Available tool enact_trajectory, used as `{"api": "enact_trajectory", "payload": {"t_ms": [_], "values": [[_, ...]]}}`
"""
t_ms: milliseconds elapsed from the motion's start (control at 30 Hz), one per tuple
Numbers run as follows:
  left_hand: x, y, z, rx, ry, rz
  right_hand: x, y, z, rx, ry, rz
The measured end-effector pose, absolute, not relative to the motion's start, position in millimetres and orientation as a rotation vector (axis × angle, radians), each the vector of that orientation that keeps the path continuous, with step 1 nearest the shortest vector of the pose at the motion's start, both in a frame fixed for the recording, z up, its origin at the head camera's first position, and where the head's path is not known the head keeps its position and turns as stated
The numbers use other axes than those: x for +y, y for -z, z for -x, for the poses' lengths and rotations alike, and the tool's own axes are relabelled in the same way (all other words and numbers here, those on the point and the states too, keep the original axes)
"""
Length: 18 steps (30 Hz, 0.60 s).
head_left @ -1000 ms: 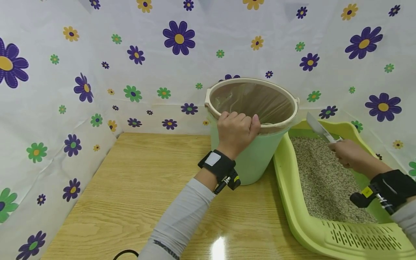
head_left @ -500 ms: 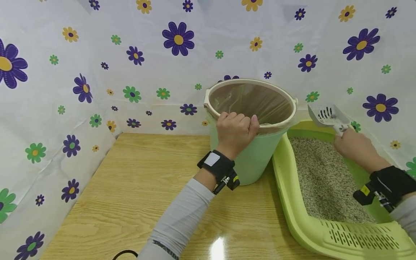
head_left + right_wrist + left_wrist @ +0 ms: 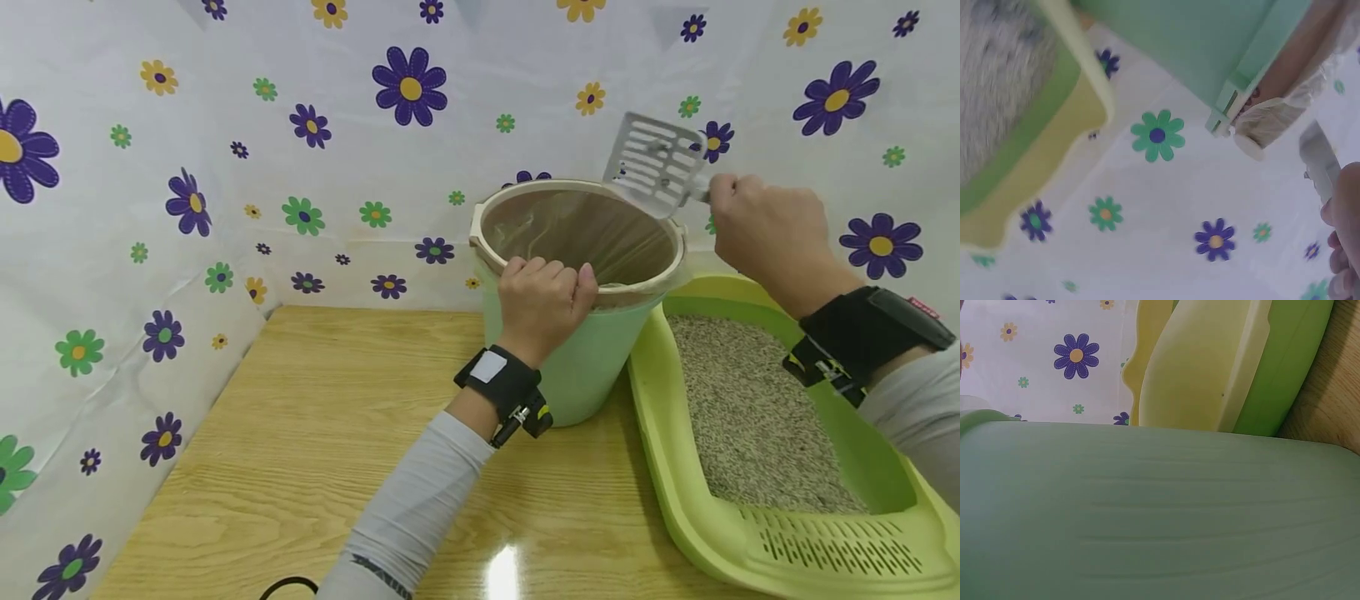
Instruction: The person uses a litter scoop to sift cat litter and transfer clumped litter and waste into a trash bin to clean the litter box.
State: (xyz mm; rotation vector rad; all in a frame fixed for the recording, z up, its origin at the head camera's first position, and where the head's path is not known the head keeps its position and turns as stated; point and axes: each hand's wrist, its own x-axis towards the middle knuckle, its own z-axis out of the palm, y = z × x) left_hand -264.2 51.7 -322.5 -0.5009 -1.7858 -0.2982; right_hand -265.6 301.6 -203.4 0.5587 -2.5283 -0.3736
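The pale green bucket (image 3: 581,333) stands on the wooden table (image 3: 337,433), its beige rim (image 3: 487,246) clamping a clear plastic liner (image 3: 585,233) that lines the open mouth. The left hand (image 3: 546,307) curls its fingers over the near edge of that rim and grips it, thumb towards the bucket's right side. The right hand (image 3: 772,229) is raised above and to the right of the bucket, fingers closed around the handle of a grey slotted scoop (image 3: 654,164). The scoop's blade hangs tilted over the bucket's far right rim, just above the edge without touching it; nothing stands between the blade and the open mouth below it. Whether the blade carries anything cannot be told.

Just right of the bucket, touching or nearly touching its wall, lies the yellow-green litter tray (image 3: 675,492), filled with grey granules (image 3: 742,417). Its raised edge runs along the bucket's base. Left of the bucket the table lies bare up to the flowered cloth (image 3: 225,167) that hangs behind and beside it.
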Motion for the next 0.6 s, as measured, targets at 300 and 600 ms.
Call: {"api": "enact_trajectory", "payload": {"t_ms": [300, 600], "values": [[51, 321, 264, -1.781, 0.295, 0.5, 276, 204, 265, -2.296, 0.632, -0.699], [47, 324, 266, -1.782, 0.289, 0.481, 314, 187, 266, -3.025, 0.133, -0.327]]}}
